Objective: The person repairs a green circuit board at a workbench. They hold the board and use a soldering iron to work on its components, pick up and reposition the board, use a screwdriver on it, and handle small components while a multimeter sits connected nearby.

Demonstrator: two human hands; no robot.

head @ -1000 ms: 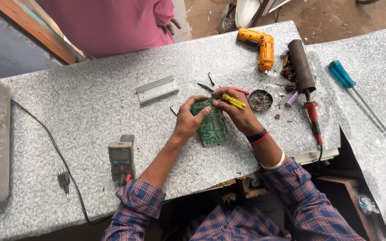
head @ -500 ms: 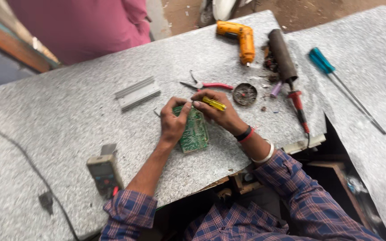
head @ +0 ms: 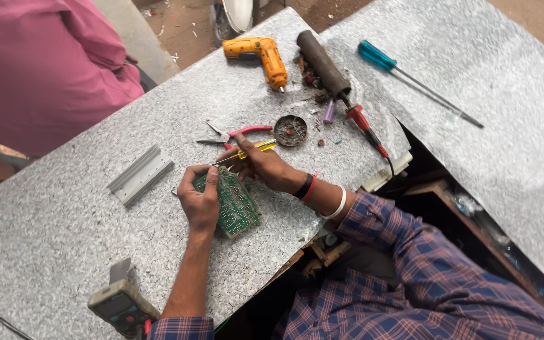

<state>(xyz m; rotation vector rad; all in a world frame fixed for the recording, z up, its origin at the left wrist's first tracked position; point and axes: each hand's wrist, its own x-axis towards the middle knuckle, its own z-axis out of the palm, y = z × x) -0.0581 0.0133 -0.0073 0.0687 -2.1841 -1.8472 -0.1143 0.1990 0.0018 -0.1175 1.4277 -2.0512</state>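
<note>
Your left hand (head: 199, 200) is gripping the green circuit board (head: 237, 204) near the table (head: 51, 220) edge; your right hand (head: 266, 167) is pinching a yellow screwdriver (head: 247, 151); open room is lying left.

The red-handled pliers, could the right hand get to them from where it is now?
Probably yes: the pliers lie on bare table just beyond the right hand, nothing between, though that hand holds a yellow screwdriver.
</note>
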